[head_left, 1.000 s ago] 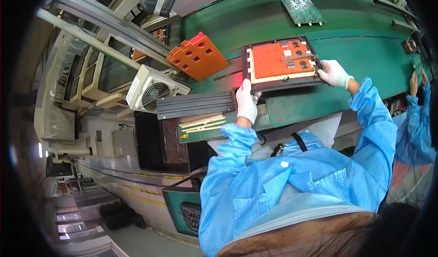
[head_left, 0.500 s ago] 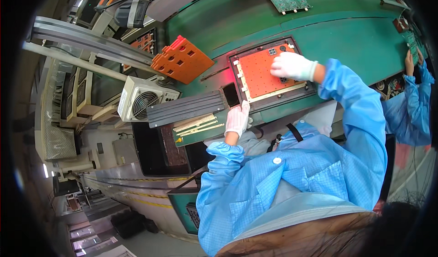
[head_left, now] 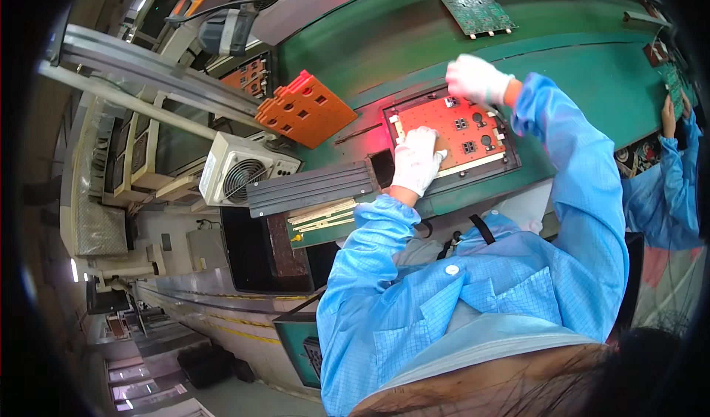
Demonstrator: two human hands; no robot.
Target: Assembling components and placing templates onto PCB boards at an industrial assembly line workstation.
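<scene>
An orange board (head_left: pixel 457 162) sits in a dark frame (head_left: pixel 481 170) on the green bench. Several small black parts show on its right side, among them a round black part (head_left: pixel 486 140) and a square part (head_left: pixel 469 148). My left hand (head_left: pixel 418 162), in a white glove, bears on the left part of the board with its fingers bent together; their tips are hidden. Just over the frame's far edge, my gloved right hand (head_left: pixel 477 80) is raised with curled fingers, somewhat blurred. Whatever either hand may pinch is too small or hidden to name.
Left of the frame lean orange slotted plates (head_left: pixel 307 111). Nearer are a white fan unit (head_left: pixel 240 171), a dark ribbed bar (head_left: pixel 314 187) and pale strips (head_left: pixel 322 216). A green circuit board (head_left: pixel 477 11) lies at the back. A co-worker's hands (head_left: pixel 674 110) hold another at far right.
My left hand has moved from the frame's near left corner onto the board. My right hand has lifted away from the board toward the far edge, uncovering several black parts.
</scene>
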